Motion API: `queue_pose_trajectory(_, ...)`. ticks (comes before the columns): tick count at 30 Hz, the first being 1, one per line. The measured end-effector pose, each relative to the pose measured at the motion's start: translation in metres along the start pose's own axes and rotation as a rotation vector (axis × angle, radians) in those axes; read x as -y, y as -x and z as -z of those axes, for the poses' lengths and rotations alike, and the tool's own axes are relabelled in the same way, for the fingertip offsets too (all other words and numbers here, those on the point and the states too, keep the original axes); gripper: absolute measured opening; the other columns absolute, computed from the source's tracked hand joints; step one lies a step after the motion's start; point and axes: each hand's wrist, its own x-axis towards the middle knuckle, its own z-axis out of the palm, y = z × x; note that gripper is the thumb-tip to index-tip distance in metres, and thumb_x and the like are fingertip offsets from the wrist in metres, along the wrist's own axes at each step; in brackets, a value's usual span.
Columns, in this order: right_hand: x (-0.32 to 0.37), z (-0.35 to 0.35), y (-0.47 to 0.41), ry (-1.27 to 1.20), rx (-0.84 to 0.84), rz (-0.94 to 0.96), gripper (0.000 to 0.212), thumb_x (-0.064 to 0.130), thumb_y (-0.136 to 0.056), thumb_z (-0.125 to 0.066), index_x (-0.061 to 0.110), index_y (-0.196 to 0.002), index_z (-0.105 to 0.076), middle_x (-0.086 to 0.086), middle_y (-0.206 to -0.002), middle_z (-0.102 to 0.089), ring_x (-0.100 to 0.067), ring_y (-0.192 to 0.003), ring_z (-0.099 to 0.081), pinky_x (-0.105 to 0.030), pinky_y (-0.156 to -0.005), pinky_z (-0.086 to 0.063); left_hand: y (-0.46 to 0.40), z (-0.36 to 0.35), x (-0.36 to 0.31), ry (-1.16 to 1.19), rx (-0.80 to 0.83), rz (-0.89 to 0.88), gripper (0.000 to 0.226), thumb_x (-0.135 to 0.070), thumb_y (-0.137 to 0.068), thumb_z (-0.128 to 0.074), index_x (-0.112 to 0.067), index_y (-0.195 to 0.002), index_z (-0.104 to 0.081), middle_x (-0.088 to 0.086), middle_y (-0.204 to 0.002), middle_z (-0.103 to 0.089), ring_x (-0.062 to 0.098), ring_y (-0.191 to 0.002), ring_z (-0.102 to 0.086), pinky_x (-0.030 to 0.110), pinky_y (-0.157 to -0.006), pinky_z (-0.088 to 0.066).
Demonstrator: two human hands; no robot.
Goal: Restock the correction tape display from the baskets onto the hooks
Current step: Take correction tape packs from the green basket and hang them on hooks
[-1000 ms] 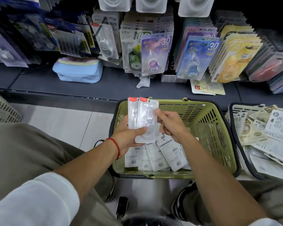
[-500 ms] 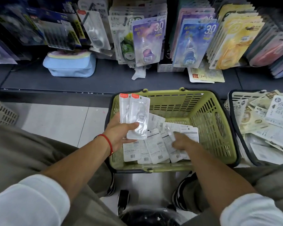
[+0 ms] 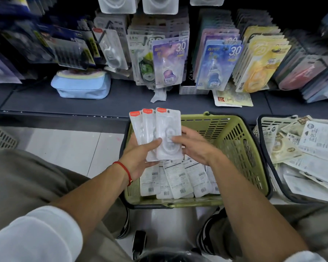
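Dark display wall of hooks (image 3: 178,35) across the top, already hung thick with carded correction tape: purple card (image 3: 169,62), blue card (image 3: 217,66), yellow cards (image 3: 261,61), and a clear blister pack with a red tab (image 3: 110,48) on the hook to the left. Looks the match for the packs in hand, though too blurred to be sure.

Below, olive-green slotted plastic basket (image 3: 240,140) on the pale tiled floor, holding a row of white packs lying back-side up (image 3: 178,178), barcodes showing; a good number left to lift out. To the right, a dark-rimmed basket (image 3: 263,148) heaped with loose printed cards (image 3: 311,148), untouched as far as visible.

Over the green basket, a fan of three clear packs with red-orange top tabs (image 3: 155,133), held upright and well short of any hook. Left hand (image 3: 140,157) clasping the fan from beneath, thumb pressed across the fronts. Right hand (image 3: 195,144) touching the front pack's right edge, fingertips lightly curled round it, seemingly squaring it into the fan.

Judged stage: gathering only. Nothing from this handful hung yet; most of both baskets' stock to go.
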Motion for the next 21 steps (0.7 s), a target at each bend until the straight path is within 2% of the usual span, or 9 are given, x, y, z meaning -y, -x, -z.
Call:
queue_pose_trajectory(4, -0.007, -0.007, -0.01, 0.136, 0.019, 0.001, 0.043, 0.041, -0.093, -0.079, 0.014, -0.125, -0.071, -0.011, -0.118, -0.077, -0.024, -0.105, -0.076, -0.037, -0.08, -0.064, -0.002, 0.005, 0.0, -0.047, -0.118, -0.02, 0.063, -0.004, -0.081, -0.087, -0.037, -0.128, -0.06, -0.003, -0.118, -0.076, 0.023, -0.104, -0.076, 0.04, -0.067, -0.064)
queue_pose_trajectory(6, -0.025, 0.001, -0.016, 0.155, -0.105, -0.079, 0.051, 0.053, -0.095, -0.071, 0.012, -0.125, -0.067, -0.015, -0.119, -0.074, -0.024, -0.098, -0.075, -0.046, -0.085, -0.064, -0.004, 0.009, 0.002, -0.064, -0.176, -0.013, 0.064, -0.002, -0.078, -0.088, -0.037, -0.124, -0.059, -0.002, -0.119, -0.074, 0.024, -0.105, -0.073, 0.035, -0.061, -0.063)
queue_pose_trajectory(7, -0.037, 0.007, -0.019, 0.328, -0.183, -0.161, 0.051, 0.054, -0.098, -0.068, 0.013, -0.129, -0.064, -0.017, -0.126, -0.07, -0.025, -0.102, -0.073, -0.05, -0.092, -0.062, -0.004, 0.011, 0.002, -0.068, -0.197, -0.01, 0.064, -0.003, -0.078, -0.088, -0.037, -0.122, -0.058, -0.002, -0.12, -0.073, 0.024, -0.106, -0.072, 0.035, -0.06, -0.063)
queue_pose_trajectory(10, -0.091, 0.018, -0.027, 1.166, -0.103, -0.568, 0.082, 0.053, -0.103, -0.06, 0.011, -0.164, -0.026, -0.021, -0.169, -0.026, -0.038, -0.149, -0.041, -0.05, -0.12, -0.039, -0.004, 0.017, 0.003, -0.082, -0.244, -0.006, 0.063, -0.004, -0.077, -0.089, -0.038, -0.119, -0.057, -0.003, -0.118, -0.072, 0.024, -0.104, -0.073, 0.037, -0.063, -0.064)
queue_pose_trajectory(12, -0.119, 0.008, -0.026, 1.337, -0.014, -0.624, 0.112, 0.064, -0.096, -0.062, 0.005, -0.166, 0.002, -0.025, -0.173, 0.001, -0.043, -0.157, -0.019, -0.052, -0.124, -0.027, -0.003, 0.02, 0.003, -0.098, -0.264, -0.002, 0.066, -0.004, -0.076, -0.089, -0.036, -0.123, -0.057, -0.004, -0.117, -0.073, 0.023, -0.103, -0.073, 0.041, -0.068, -0.065)
queue_pose_trajectory(14, -0.135, -0.002, -0.028, 1.485, 0.029, -0.55, 0.129, 0.075, -0.088, -0.064, -0.006, -0.162, 0.005, -0.03, -0.168, -0.003, -0.046, -0.155, -0.017, -0.051, -0.123, -0.028, -0.002, 0.022, 0.005, -0.112, -0.272, -0.001, 0.069, -0.004, -0.075, -0.09, -0.034, -0.127, -0.056, -0.002, -0.119, -0.072, 0.025, -0.105, -0.073, 0.05, -0.078, -0.066)
queue_pose_trajectory(16, -0.141, -0.007, -0.029, 1.607, -0.006, -0.461, 0.125, 0.073, -0.09, -0.062, -0.012, -0.159, -0.001, -0.032, -0.164, -0.013, -0.045, -0.15, -0.022, -0.049, -0.121, -0.03, -0.001, 0.023, 0.006, -0.125, -0.274, 0.009, 0.07, -0.004, -0.075, -0.09, -0.031, -0.129, -0.056, 0.001, -0.121, -0.072, 0.028, -0.108, -0.072, 0.057, -0.084, -0.064)
queue_pose_trajectory(18, -0.136, -0.004, -0.03, 1.461, -0.06, -0.486, 0.113, 0.061, -0.093, -0.065, -0.005, -0.162, -0.004, -0.029, -0.165, -0.013, -0.045, -0.15, -0.024, -0.049, -0.12, -0.031, -0.001, 0.022, 0.006, -0.119, -0.269, 0.014, 0.071, -0.003, -0.074, -0.091, -0.03, -0.13, -0.056, 0.002, -0.122, -0.072, 0.03, -0.109, -0.072, 0.06, -0.086, -0.063)
queue_pose_trajectory(21, -0.111, 0.017, -0.024, 0.785, -0.179, -0.554, 0.073, 0.031, -0.1, -0.064, 0.011, -0.162, -0.03, -0.022, -0.164, -0.031, -0.042, -0.141, -0.046, -0.046, -0.104, -0.048, -0.003, 0.019, 0.005, -0.113, -0.261, 0.01, 0.07, -0.002, -0.074, -0.09, -0.03, -0.129, -0.057, 0.002, -0.121, -0.073, 0.03, -0.108, -0.072, 0.054, -0.08, -0.065)
